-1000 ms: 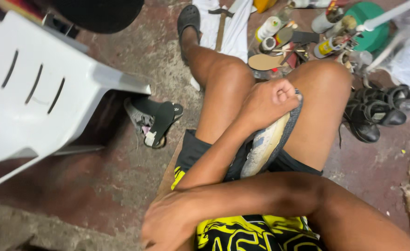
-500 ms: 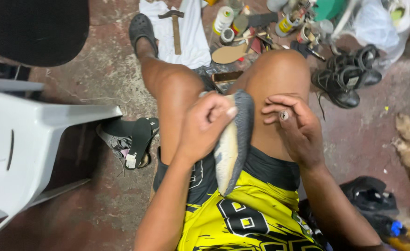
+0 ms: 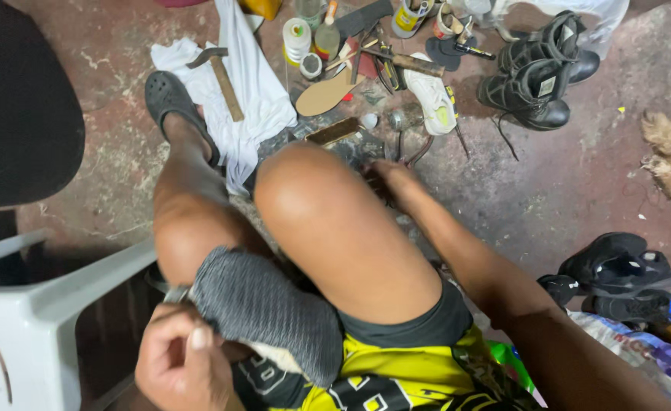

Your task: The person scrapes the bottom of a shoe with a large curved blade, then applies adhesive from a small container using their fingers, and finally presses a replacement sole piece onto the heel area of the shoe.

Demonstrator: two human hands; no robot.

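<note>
The left hand (image 3: 179, 361) sits at about seven o'clock in the head view, fingers curled tight around the edge of a grey knitted shoe upper (image 3: 263, 308), thumb pressed against its rim. The shoe upper lies across the lap between the two thighs, its pale lining showing at the lower edge, and it touches the inner side of the left thigh. Just beside the hand at eight o'clock runs the rim of a white plastic chair (image 3: 62, 293), so room on that side is tight.

The right hand (image 3: 392, 179) is stretched out past the right knee toward the centre, low over the floor at the near edge of the tool pile. Its fingers are partly hidden behind the knee, so whether they grip anything cannot be told.

Outward from that hand, at twelve o'clock, lie a wooden-backed brush (image 3: 334, 131), a tan insole (image 3: 328, 93), a white shoe (image 3: 433, 99), a spool of pale thread (image 3: 297, 38) and a crowded heap of small tools. At eleven o'clock a hammer (image 3: 221, 76) rests on a white cloth (image 3: 255, 99), beside the left foot in a dark clog (image 3: 170, 97). At one o'clock stands a pair of black boots (image 3: 537, 72). Between the boots and the right forearm the stained concrete floor (image 3: 571, 190) is open. At four o'clock dark shoes (image 3: 621, 274) sit close to the right elbow.
</note>
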